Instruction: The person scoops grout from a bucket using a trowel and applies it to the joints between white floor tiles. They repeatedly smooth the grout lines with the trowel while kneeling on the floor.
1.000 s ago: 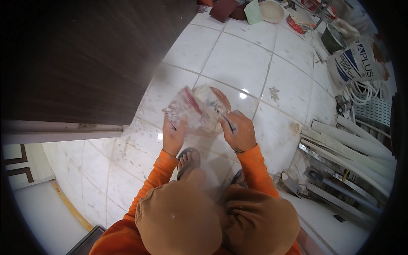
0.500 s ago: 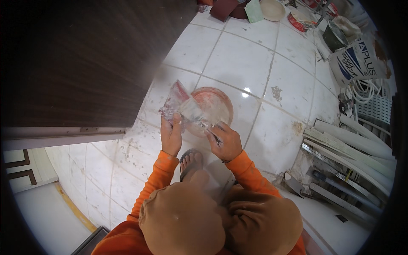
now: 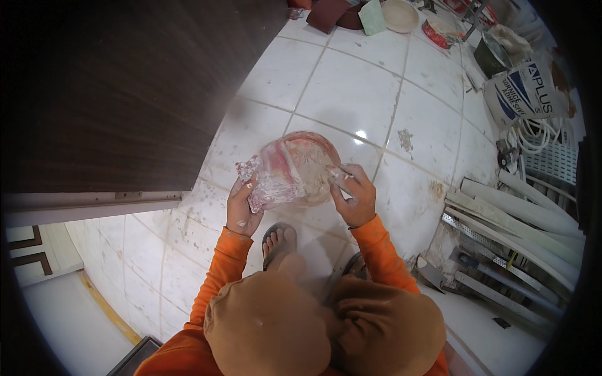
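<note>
1. Nearest, at the lower edge: 2 bent knees in brown cloth trousers, between long orange cloth sleeves.
2. Just beyond the knees: a bare foot in a dark flat sandal.
3. Left hand: thumb and fingers closed together, pinching the left end of a flat reddish piece with white smears, of material hard to tell.
4. Right hand: fingers bent, thumb a little apart from the index finger, whitish paste on the skin; cannot tell about any thin thing pinched between.
5. Under the flat reddish piece: a round reddish bowl with whitish paste inside, on the white tile floor; right fingertips close by the right rim.
6. Farther left: a dark brown wooden panel.
7. Farther right: long whitish strips, then a white-and-blue bag.
8. Farthest, at the top: a round cream-coloured dish.
</note>
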Demonstrator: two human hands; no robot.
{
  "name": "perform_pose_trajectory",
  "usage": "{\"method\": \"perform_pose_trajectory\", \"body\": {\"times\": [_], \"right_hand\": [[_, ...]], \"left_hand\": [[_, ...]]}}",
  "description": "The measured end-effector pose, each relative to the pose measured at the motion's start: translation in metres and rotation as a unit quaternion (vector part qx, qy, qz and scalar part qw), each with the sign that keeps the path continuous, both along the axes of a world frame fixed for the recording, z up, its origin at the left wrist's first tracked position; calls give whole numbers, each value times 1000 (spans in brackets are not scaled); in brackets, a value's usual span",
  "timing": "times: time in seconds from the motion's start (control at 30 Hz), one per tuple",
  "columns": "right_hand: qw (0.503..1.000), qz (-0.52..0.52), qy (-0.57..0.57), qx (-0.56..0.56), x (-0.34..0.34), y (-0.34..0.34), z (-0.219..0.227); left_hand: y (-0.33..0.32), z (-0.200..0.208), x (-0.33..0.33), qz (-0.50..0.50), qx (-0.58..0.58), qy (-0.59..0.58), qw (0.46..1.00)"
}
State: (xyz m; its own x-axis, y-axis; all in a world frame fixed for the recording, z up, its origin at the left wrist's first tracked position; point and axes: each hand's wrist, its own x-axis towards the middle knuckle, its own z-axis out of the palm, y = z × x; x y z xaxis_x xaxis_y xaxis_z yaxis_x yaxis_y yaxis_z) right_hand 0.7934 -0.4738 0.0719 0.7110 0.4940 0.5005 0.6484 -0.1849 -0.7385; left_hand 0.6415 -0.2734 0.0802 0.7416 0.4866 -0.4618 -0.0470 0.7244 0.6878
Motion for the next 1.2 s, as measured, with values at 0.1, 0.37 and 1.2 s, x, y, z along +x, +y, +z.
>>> {"method": "perform_pose_trajectory", "body": {"times": [0.1,0.37,1.2], "right_hand": [[993,27,-115,-27,-5,3,-17],[984,11,-14,-177,-20,-3,-37],[993,68,63,-72,60,-30,-23]], "left_hand": [[1,9,1,-3,-58,-15,998],[-10,10,1,34,36,-48,998],[-4,-28,99,-26,218,-26,975]]}}
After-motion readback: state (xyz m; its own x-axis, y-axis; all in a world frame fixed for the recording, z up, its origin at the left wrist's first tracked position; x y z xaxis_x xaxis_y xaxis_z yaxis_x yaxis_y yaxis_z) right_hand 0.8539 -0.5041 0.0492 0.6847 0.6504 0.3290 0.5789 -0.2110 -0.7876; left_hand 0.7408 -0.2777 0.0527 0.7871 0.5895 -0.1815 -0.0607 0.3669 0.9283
